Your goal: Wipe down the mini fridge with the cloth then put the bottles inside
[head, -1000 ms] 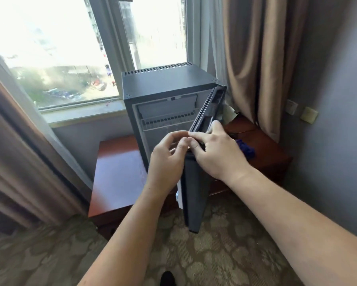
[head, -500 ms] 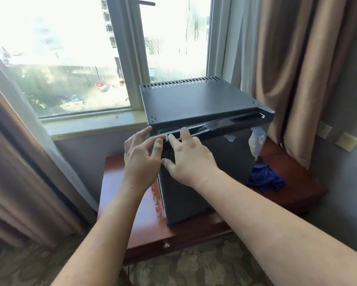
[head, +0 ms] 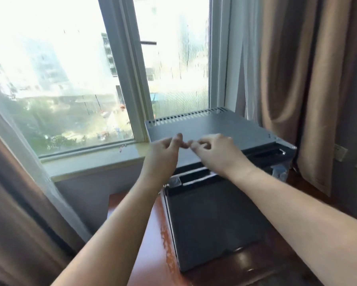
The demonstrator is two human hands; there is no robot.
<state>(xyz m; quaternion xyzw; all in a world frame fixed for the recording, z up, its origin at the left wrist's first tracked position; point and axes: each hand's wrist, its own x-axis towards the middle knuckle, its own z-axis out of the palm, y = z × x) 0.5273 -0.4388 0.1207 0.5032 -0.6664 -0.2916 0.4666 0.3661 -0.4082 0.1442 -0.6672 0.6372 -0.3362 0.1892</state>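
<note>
The dark grey mini fridge [head: 212, 219] stands on a reddish wooden table [head: 136, 240] with its door shut. My left hand [head: 166, 148] and my right hand [head: 213, 150] hover side by side just above the front of the fridge's top, fingertips almost meeting. Both hands have loosely curled fingers, hold nothing, and are motion-blurred. A clear plastic item [head: 280, 172] peeks out past the fridge's right side; I cannot tell what it is. No cloth is in view.
A window [head: 70, 79] with a pale sill [head: 95, 166] lies behind the fridge. Brown curtains hang at the right [head: 318, 89] and the left [head: 10, 203]. Wall switches [head: 340, 153] sit at the far right.
The fridge door swung from open to shut. My hands have left its top edge and risen above the fridge top. The view has moved closer and higher; the blue cloth is out of sight.
</note>
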